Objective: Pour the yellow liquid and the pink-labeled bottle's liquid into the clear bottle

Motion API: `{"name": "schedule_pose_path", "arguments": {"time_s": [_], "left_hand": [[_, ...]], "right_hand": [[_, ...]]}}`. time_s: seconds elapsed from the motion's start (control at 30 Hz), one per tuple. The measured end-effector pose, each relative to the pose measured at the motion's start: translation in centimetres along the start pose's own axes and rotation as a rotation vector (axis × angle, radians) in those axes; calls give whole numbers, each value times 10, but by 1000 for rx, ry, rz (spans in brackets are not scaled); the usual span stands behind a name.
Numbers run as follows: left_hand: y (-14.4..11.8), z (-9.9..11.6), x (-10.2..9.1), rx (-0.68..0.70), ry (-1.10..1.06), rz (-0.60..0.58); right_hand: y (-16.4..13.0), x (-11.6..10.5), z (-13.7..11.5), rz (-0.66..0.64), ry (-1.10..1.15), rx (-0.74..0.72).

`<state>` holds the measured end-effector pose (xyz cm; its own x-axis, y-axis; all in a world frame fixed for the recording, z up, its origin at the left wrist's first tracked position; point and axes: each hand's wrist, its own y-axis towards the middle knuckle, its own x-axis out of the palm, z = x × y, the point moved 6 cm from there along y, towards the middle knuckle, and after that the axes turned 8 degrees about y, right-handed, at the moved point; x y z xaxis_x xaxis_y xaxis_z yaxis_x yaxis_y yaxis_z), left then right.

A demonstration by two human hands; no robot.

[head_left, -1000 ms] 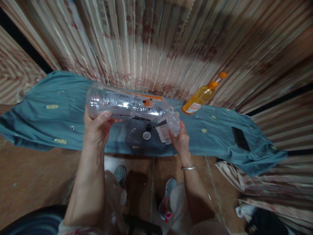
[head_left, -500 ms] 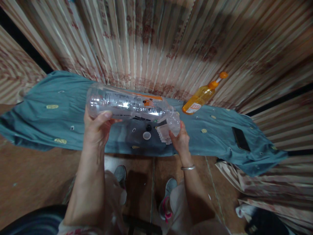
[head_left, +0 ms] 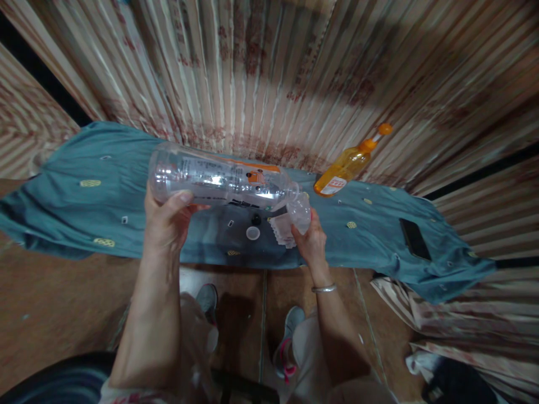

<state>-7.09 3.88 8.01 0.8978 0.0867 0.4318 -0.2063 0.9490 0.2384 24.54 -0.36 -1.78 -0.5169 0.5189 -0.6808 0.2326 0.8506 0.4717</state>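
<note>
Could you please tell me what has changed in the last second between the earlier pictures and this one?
Nothing has visibly changed. The left hand still holds the large clear bottle tipped on its side, its mouth at the small clear cup in the right hand. The orange bottle, white cap and phone lie as before.

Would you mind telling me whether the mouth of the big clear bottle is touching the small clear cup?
Cannot tell. In the head view the clear bottle tips its mouth right at the small cup held by the right hand; transparent edges overlap, hiding any contact or gap.
</note>
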Motion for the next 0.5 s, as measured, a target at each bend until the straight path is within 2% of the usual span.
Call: {"name": "schedule_pose_path", "arguments": {"time_s": [0.5], "left_hand": [[1,-2,-3,16,-22,23]], "right_hand": [[0,1,1,-1,6,-6]]}}
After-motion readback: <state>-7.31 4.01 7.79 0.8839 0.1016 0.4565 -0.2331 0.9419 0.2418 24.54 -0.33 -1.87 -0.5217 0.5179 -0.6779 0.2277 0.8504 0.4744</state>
